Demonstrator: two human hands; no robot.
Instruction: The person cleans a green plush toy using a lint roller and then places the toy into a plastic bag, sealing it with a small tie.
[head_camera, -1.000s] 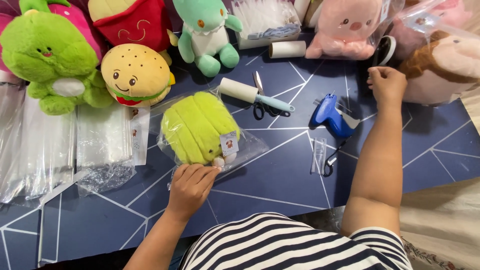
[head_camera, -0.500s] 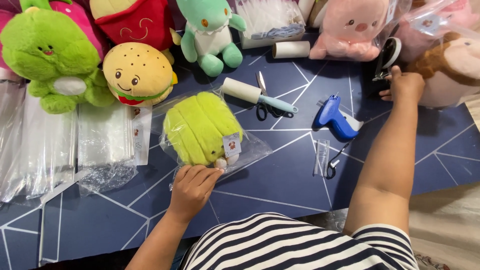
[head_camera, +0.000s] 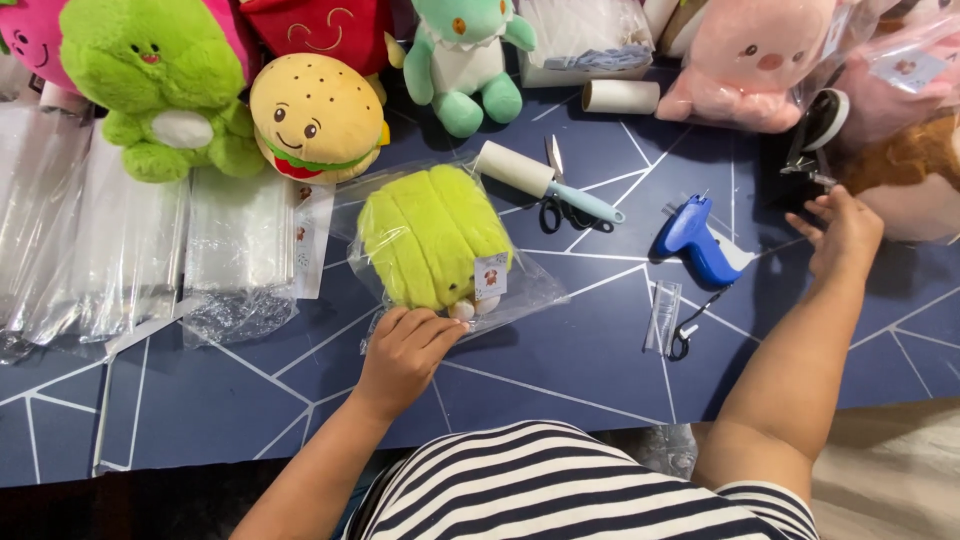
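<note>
At the near edge of the bagged green plush (head_camera: 435, 248), your left hand (head_camera: 402, 352) rests with fingers (head_camera: 432, 328) curled loosely on the clear bag's open end, pinching nothing firmly. Right of the plush, past the blue tagging gun (head_camera: 692, 240), your right hand (head_camera: 842, 232) hovers with fingers spread, empty, beside a tape dispenser (head_camera: 815, 135). The plush lies flat on the dark blue surface (head_camera: 560, 370), ribbed, lime-coloured, with a small tag.
</note>
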